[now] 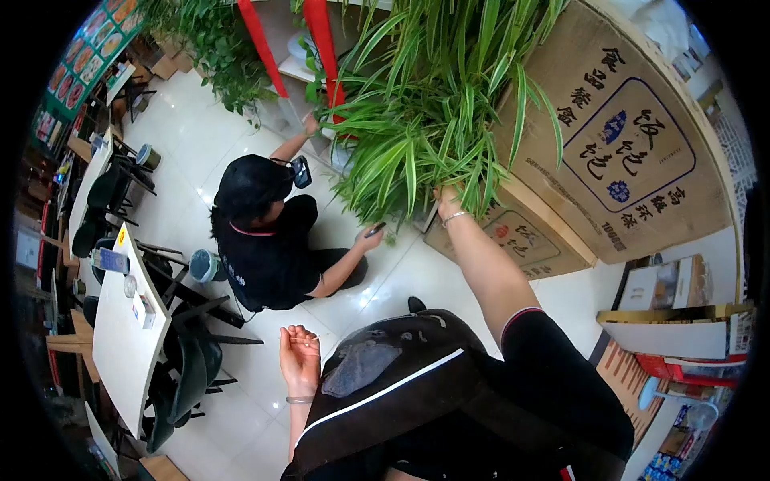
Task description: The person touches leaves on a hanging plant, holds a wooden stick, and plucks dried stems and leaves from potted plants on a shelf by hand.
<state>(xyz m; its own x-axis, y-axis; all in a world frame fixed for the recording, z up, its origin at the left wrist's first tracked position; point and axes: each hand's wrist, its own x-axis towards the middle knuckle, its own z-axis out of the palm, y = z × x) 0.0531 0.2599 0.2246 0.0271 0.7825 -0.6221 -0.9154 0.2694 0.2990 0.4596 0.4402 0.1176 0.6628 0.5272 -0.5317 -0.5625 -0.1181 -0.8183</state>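
My right hand (449, 200) reaches in among the long green-and-white leaves of a spider plant (425, 136), at the lower front of its foliage. Leaves cover most of its fingers, so its grip is hidden. Held low beside my apron (417, 361), my left hand (301, 357) is palm up with fingers curled in. A thin whitish strip shows by its fingertips, too small to name. Just behind my right hand stands a cardboard box (513, 240), with a larger cardboard box (626, 136) above it.
A crouching co-worker (265, 232) in a black cap holds a small dark tool (374, 230) near the plant. Red ribbons (323, 56) hang beside the leaves. White tables (120, 337), dark chairs (192, 361) and a bucket (206, 265) stand to the left.
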